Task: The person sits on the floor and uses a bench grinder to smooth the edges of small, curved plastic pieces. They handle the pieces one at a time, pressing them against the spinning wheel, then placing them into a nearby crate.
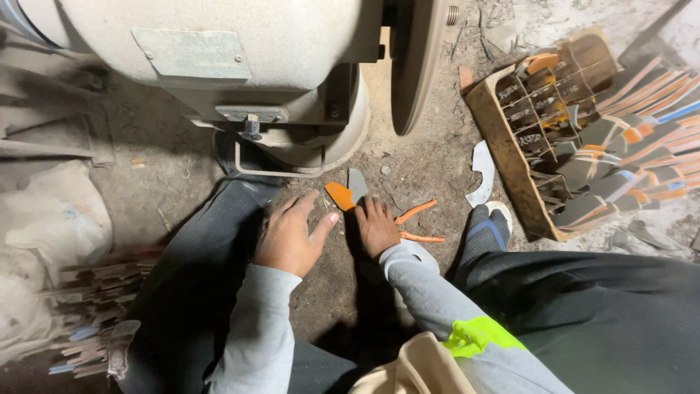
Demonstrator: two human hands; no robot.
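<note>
Hands: I see my left hand flat and spread on the dirt floor, fingers splayed, holding nothing.
Right hand: my right hand reaches down with fingers together onto the floor — fingertips touching the grey blade piece; whether it pinches it I cannot tell.
Blade piece: lies on the ground just beside an orange handle piece, below the grinder.
Nearby: orange strips just right of my right hand — a white curved blank beyond.
Box: wooden crate of stacked blades at right, well apart.
</note>
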